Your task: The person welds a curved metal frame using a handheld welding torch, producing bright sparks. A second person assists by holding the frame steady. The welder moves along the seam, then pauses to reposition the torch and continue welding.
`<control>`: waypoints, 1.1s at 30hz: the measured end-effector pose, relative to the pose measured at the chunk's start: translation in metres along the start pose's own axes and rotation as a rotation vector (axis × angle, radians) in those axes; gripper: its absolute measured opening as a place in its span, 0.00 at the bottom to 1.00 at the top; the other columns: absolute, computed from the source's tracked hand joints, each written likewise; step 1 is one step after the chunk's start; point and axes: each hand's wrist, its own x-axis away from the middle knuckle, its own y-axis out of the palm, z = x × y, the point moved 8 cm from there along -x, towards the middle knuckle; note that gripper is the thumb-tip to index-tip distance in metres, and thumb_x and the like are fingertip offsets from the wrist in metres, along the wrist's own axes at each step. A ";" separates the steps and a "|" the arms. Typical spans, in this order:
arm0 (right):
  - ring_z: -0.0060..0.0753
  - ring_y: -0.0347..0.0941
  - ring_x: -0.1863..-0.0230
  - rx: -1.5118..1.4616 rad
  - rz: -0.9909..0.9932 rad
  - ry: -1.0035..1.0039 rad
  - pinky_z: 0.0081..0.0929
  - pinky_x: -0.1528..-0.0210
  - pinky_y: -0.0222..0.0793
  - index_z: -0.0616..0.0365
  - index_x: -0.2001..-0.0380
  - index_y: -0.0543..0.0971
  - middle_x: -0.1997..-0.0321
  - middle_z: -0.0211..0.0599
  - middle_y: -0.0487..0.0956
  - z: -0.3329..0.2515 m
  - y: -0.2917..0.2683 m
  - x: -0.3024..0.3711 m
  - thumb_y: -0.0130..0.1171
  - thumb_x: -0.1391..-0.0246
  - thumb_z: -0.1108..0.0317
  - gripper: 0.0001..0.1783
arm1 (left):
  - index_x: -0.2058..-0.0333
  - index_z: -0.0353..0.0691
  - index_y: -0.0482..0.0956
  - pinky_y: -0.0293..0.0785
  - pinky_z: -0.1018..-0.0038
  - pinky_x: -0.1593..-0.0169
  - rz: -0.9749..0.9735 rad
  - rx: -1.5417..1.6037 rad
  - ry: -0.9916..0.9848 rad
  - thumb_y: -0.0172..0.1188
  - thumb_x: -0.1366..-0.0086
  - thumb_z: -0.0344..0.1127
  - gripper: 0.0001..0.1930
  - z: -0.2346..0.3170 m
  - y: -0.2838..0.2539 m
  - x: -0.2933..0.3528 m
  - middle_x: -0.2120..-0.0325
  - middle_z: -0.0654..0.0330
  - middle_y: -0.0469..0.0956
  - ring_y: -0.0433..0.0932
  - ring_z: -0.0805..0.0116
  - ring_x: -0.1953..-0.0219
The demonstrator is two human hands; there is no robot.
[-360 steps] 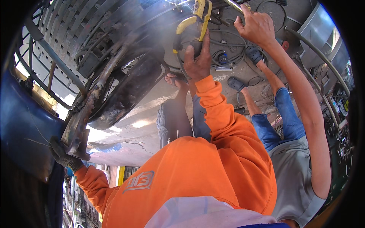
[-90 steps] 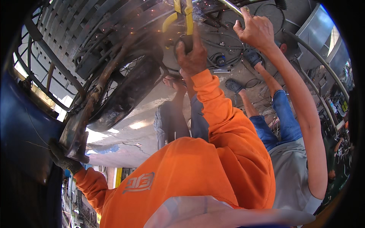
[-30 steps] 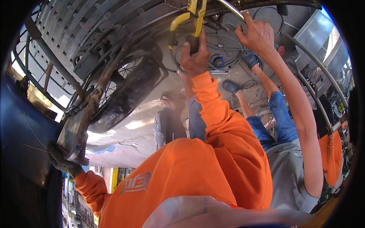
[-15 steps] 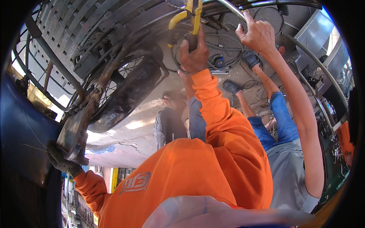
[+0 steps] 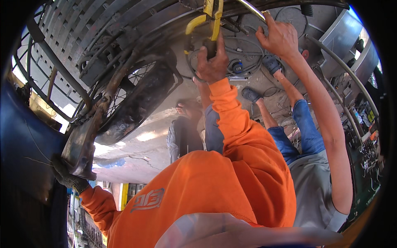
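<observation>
My left hand (image 5: 68, 175), in a dark knitted glove, is closed around the lower end of a rusty metal bracket (image 5: 84, 153) at the far left. Upper centre, my bare right hand (image 5: 214, 66) grips the black end of a yellow-handled tool (image 5: 215, 29), index finger stretched along it. A curved yellow part (image 5: 194, 24) stands beside that handle. The tool's far end runs out of the picture. A co-worker's hand (image 5: 281, 39) reaches in from the right, at the end of a shiny metal tube (image 5: 251, 9).
A spoked wheel under a dark fender (image 5: 138, 99) stands left of centre, by a slatted metal panel (image 5: 103, 25). Coiled hose (image 5: 252, 53) lies on the concrete floor. The co-worker's legs and clogs (image 5: 271, 64) are close on my right. A long bent tube (image 5: 347, 72) crosses the right side.
My right hand and the yellow-handled tool have shifted slightly toward me. The co-worker's hand has moved a little left. My left hand stays on the bracket.
</observation>
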 end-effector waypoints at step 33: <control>0.54 0.82 0.48 -0.040 -0.065 0.090 0.37 0.46 0.76 0.68 0.29 0.59 0.46 0.60 0.80 0.005 0.010 -0.012 0.60 0.46 0.69 0.43 | 0.42 0.29 0.75 0.80 0.61 0.46 0.017 -0.219 0.162 0.70 0.47 0.70 0.50 0.032 0.007 0.002 0.48 0.42 0.77 0.80 0.46 0.48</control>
